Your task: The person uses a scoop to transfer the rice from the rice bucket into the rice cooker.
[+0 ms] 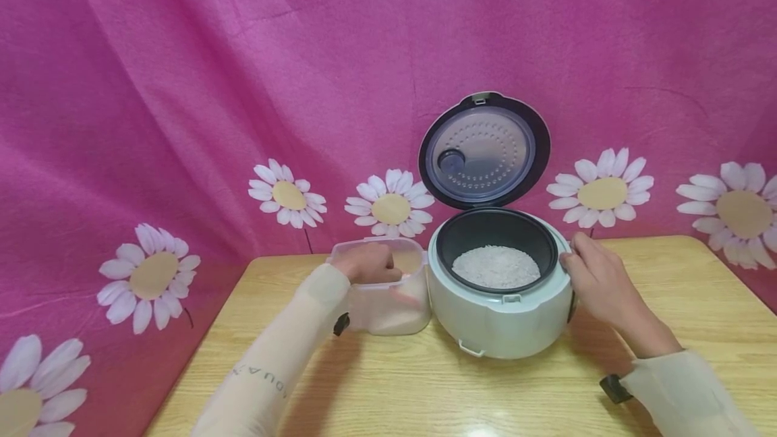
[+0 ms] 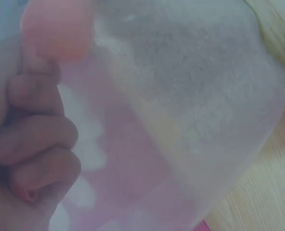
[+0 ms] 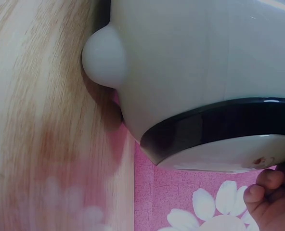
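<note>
A pale green rice cooker (image 1: pixel 504 322) stands with its lid (image 1: pixel 482 154) raised, and white rice (image 1: pixel 498 266) lies in its dark inner pot. My right hand (image 1: pixel 601 282) grips the cooker's right upper edge; in the right wrist view its curled fingers (image 3: pixel 264 185) are close to the dark-and-white handle (image 3: pixel 229 149). My left hand (image 1: pixel 368 263) reaches into a translucent plastic container (image 1: pixel 388 312) left of the cooker. Seen blurred through its wall, the left fingers (image 2: pixel 39 139) are curled round a rounded pink scoop-like thing (image 2: pixel 58 29), partly hidden.
Both stand side by side on a light wooden table (image 1: pixel 485 396), near its back edge. Behind hangs a magenta cloth (image 1: pixel 334 86) with white daisies. Grain (image 2: pixel 181 62) shows through the container's wall. The raised lid stands upright at the back of the cooker.
</note>
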{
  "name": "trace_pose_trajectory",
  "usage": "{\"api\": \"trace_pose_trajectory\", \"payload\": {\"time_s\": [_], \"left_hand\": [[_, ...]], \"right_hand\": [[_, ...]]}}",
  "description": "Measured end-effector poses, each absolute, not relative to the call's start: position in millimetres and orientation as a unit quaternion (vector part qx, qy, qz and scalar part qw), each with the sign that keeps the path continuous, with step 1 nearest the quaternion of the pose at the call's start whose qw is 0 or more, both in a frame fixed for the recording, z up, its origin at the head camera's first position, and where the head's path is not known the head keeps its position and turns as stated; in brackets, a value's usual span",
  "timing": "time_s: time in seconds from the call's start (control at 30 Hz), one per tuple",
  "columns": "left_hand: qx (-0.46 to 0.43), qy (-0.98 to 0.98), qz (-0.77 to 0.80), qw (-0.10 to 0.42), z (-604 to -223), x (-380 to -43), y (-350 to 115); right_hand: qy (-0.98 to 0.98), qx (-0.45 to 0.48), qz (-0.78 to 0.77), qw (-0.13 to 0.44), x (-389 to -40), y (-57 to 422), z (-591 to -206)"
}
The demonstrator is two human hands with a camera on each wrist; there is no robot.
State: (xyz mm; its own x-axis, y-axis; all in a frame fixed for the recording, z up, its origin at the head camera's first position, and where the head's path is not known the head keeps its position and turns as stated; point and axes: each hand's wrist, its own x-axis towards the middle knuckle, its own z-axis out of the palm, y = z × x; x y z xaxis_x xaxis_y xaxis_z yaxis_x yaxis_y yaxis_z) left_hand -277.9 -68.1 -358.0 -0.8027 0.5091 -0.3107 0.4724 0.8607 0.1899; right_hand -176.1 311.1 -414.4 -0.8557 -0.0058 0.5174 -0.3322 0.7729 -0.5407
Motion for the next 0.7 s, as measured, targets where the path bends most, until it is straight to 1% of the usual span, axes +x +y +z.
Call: {"api": "trace_pose_trajectory", "payload": {"time_s": [0.2,0.37,0.5,0.7], "left_hand": [[0.264,0.947,0.073,0.169,-354.8,-276.2,-74.7],[0.284,0.945,0.081,0.144,-354.7,-276.9,-80.4],[0.278,0.948,0.090,0.127,-352.1,-275.7,-83.1],[0.273,0.948,0.110,0.123,-345.4,-273.5,-87.4]], "right_hand": [[-0.909,0.092,0.320,0.251,-176.1,311.4,-414.9],[-0.913,0.087,0.322,0.237,-175.4,312.8,-415.3],[-0.913,0.085,0.323,0.234,-175.0,313.0,-415.7],[-0.910,0.089,0.323,0.244,-175.8,312.1,-415.0]]}}
